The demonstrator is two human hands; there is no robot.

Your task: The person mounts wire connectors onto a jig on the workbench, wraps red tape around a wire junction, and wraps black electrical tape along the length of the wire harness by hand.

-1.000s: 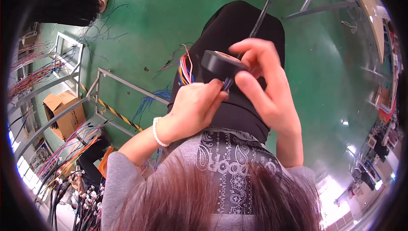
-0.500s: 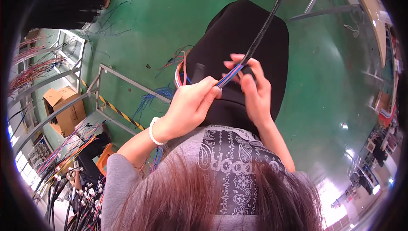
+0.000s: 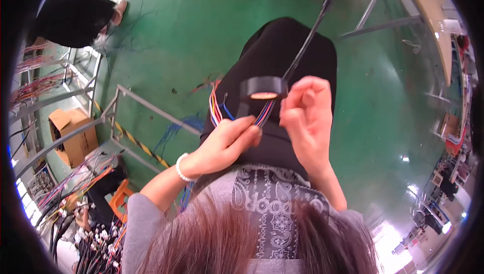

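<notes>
My left hand (image 3: 224,143) is closed in a pinch on a bundle of coloured wires (image 3: 264,113). Beyond my fingers the bundle runs up and to the right, where it turns into a black-wrapped length (image 3: 315,26). A roll of black tape (image 3: 263,88) hangs over the bundle, with a strip of tape trailing from its left side toward my left hand. Just right of the roll is my right hand (image 3: 308,110), its fingers bent and apart, with nothing visibly gripped. Loose wire ends (image 3: 214,105) fan out left of my left hand, above the black cloth on my lap (image 3: 302,47).
Grey metal frames (image 3: 146,103) stand at the left, near a cardboard box (image 3: 75,135) and hanging wires. A person in black clothing (image 3: 75,16) is at the upper left. A wooden-topped table (image 3: 428,16) curves along the right. Blue wires (image 3: 176,130) lie on the green floor.
The tape roll has come into plain sight left of my right hand. My right hand has drawn back from the bundle, slightly down and right. My left hand keeps its pinch.
</notes>
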